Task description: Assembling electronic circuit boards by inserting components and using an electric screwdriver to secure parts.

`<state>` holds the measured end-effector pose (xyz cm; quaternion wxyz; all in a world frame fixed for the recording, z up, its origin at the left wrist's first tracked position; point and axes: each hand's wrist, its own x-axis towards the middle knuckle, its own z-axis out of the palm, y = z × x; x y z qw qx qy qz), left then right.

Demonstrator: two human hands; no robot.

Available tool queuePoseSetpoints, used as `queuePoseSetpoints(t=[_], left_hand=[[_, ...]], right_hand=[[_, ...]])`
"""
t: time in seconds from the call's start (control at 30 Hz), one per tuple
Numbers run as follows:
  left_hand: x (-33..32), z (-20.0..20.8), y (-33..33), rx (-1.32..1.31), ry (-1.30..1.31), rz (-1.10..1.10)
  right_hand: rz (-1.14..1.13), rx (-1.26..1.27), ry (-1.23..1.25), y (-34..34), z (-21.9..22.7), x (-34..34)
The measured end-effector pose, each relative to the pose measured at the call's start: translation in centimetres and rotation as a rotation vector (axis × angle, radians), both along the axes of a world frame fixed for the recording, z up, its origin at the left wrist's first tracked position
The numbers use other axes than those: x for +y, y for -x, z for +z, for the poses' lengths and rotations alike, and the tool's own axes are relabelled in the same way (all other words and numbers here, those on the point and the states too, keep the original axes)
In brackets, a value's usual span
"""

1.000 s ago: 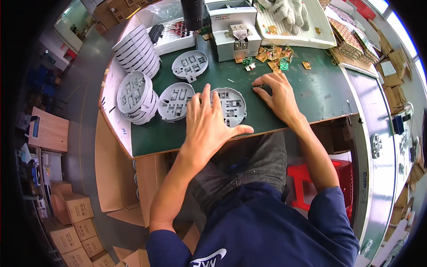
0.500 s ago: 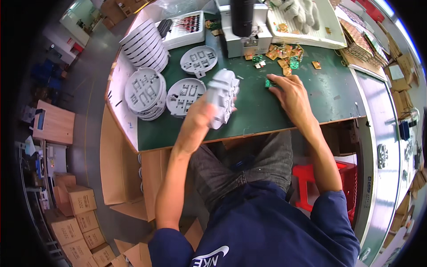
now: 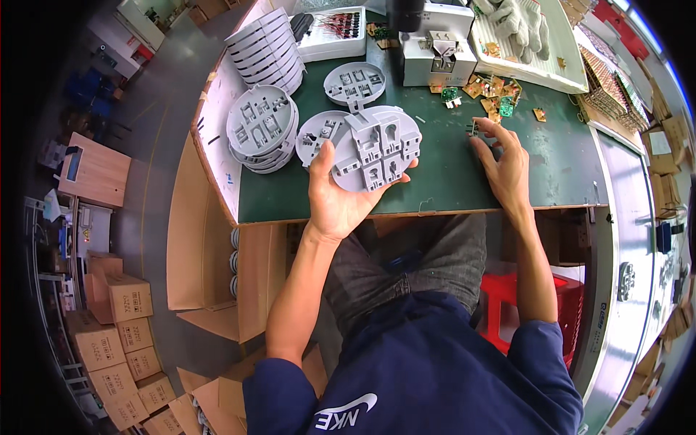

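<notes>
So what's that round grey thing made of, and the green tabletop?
The round grey tray in the left hand looks like moulded plastic: matt, even grey, with crisp raised pockets. The green tabletop seems a matt rubbery mat, though that is less sure.

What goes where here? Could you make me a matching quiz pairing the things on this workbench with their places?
Things:
1. round grey plastic tray
2. stack of round grey trays
3. white fabric gloves
4. small dark component

Places:
A. at the right hand's fingertips
B. on the white board at the bench's far side
C. held up in the left hand
D. on the green mat's left end

Pairs: 1-C, 2-D, 3-B, 4-A
</notes>
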<state>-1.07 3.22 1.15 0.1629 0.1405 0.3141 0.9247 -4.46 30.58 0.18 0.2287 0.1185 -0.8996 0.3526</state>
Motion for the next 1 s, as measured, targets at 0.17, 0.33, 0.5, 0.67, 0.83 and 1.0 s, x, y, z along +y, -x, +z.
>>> queuePoseSetpoints(t=[0.17, 0.33, 0.5, 0.67, 0.83, 1.0], left_hand=[[0.6, 0.3, 0.0, 0.019, 0.088, 0.028], [0.0, 0.6, -0.9, 0.019, 0.165, 0.106], [-4.7, -1.3, -9.0, -0.037, -0.065, 0.086], [-13.3, -6.6, -25.7, -0.06, -0.372, 0.49], [-21.1, -9.9, -44.9, 0.105, -0.791, 1.421], [-26.2, -15.0, -67.7, 0.319, -0.473, 2.237]], right_hand=[[-0.014, -0.018, 0.03, 0.0, 0.0, 0.6], [0.027, -0.053, 0.049, 0.7, -0.5, 0.4], [0.073, -0.187, 0.259, 1.4, -2.3, 1.0], [0.128, -0.238, 0.244, 2.3, -3.3, 3.9], [0.206, -0.204, 0.161, 2.8, -3.6, 4.8], [0.214, -0.224, 0.11, 3.7, -3.8, 3.3]])
